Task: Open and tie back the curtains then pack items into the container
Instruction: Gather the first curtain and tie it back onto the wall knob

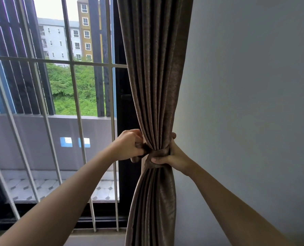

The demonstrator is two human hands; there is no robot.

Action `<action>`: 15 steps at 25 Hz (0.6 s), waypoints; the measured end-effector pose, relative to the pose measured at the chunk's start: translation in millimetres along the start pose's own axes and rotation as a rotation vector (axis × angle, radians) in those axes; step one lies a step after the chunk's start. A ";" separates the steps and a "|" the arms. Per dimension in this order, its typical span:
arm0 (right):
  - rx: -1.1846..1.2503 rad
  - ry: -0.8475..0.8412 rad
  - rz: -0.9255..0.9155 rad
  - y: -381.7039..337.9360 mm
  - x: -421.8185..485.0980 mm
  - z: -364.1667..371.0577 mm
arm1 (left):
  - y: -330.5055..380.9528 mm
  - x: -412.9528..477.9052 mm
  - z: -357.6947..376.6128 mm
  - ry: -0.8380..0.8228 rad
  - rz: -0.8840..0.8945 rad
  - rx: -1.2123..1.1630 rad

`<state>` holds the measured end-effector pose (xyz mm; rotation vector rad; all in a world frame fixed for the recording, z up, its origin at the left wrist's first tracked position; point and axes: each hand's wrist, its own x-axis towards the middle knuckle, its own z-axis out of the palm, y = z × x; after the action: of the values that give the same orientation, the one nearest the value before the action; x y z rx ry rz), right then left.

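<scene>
Both arms reach forward. The left hand (130, 144) is curled tight on the end of a brown tie band (158, 154). The right hand (172, 158) grips the band around the bunched curtain (156, 86), its fingers probably tucked behind the folds.

Beyond my window bars lies the balcony floor (41, 189), tiled pale with small dark diamonds. Nothing I can see rests on it.

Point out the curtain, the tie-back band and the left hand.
curtain (154, 77): head view, on the gathered folds above the band.
tie-back band (161, 153): head view, on its front wrap.
left hand (130, 144): head view, on the knuckles.
</scene>
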<state>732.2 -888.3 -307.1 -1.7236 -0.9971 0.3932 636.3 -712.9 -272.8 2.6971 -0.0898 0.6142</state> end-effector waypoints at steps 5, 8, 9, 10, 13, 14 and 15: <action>0.033 0.013 0.002 6.5 -2.9 -1.3 | -3.8 1.4 5.8 0.040 -0.050 -0.155; 0.045 -0.005 0.018 6.5 -0.5 0.4 | -3.6 10.0 -2.2 -0.202 -0.296 0.219; 0.042 -0.007 0.024 7.3 0.9 1.3 | 0.6 11.5 -7.5 -0.258 -0.375 0.373; 0.038 -0.006 0.029 8.2 1.7 1.9 | 6.2 12.2 -12.9 -0.274 -0.424 0.466; 0.036 0.006 0.038 11.3 3.0 1.5 | 12.2 14.8 -17.5 -0.220 -0.392 0.332; 0.045 0.007 0.040 11.6 2.9 1.3 | 9.4 14.0 -14.6 -0.220 -0.383 0.139; 0.053 0.004 0.039 11.3 2.9 0.7 | 5.5 12.5 -10.8 -0.234 -0.398 -0.114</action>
<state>738.4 -886.7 -316.9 -1.6973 -0.9436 0.4373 642.4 -713.8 -256.5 2.5592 0.3328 0.1679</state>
